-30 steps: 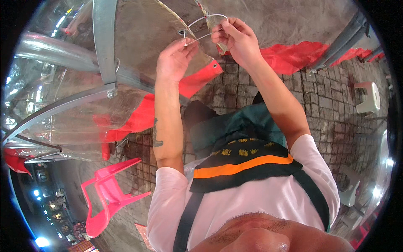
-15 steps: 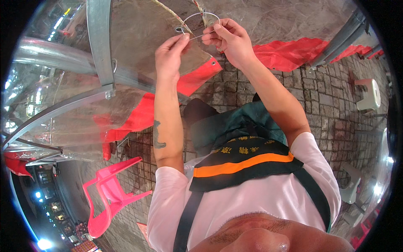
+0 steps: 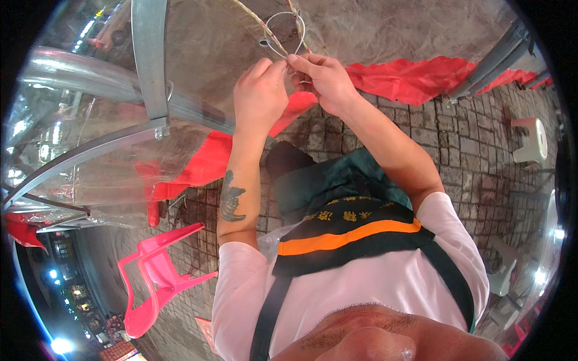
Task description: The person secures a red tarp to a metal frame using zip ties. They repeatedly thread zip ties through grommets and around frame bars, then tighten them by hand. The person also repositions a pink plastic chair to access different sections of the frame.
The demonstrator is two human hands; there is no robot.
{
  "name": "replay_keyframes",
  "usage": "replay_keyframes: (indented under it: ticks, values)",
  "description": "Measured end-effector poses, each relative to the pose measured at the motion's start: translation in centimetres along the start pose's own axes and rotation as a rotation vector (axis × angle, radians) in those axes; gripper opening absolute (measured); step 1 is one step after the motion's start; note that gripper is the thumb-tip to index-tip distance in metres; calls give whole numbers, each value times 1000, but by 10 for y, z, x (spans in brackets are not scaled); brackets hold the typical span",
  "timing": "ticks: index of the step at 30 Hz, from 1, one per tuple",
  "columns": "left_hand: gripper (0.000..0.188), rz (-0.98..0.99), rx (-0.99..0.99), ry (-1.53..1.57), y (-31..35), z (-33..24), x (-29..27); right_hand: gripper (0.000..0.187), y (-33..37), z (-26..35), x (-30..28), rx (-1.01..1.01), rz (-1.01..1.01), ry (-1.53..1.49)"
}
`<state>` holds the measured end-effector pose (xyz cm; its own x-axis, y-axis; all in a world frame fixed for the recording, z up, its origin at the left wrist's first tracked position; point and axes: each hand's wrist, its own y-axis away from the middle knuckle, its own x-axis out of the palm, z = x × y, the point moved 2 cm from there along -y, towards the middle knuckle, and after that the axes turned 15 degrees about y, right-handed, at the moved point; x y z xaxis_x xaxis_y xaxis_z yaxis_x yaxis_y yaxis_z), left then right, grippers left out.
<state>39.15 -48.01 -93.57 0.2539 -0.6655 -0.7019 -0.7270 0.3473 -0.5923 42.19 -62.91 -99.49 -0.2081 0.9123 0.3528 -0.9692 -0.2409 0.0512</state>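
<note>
A thin white wire forms a loop in front of a clear plastic sheet, close to a dark metal-rimmed eyelet. Its lower part runs down into my fingers. My left hand is closed in a pinch on the wire, knuckles up. Beside it, almost touching, my right hand pinches the wire between thumb and forefinger. The ends are hidden by my fingers. Two speckled ropes, a left rope and a right rope, pass behind the loop.
A grey metal post and a curved metal bar stand at left. Red sheeting edges the plastic at right, above the brick paving. A pink plastic chair is at lower left, a white stool far right.
My hands have come together and slightly lower. My left hand has turned knuckles up, and the wire loop now stands narrower and more upright above my fingers.
</note>
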Motion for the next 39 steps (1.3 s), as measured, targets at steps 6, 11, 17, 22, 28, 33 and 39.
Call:
replay_keyframes:
  ticks: [6,11,17,22,28,33,39]
  values:
    - [15,-52,-27,-23,4,-6,-2,23,-3,-1,9,-162,-23,177]
    - [9,-140,54,-157,2,-2,3,22,4,-1,19,-194,-23,201]
    - [19,-153,143,-170,4,2,6,24,-3,2,27,-191,-129,131]
    - [14,-136,106,-173,9,11,-4,27,-31,7,28,-187,-241,123]
    - [13,-142,72,-181,28,26,-17,24,-62,18,31,-176,-322,184]
    - [16,-182,108,-217,51,37,-27,23,-77,26,38,-186,-368,218]
    - [18,-201,55,-231,82,42,-43,23,-97,29,54,-157,-521,216]
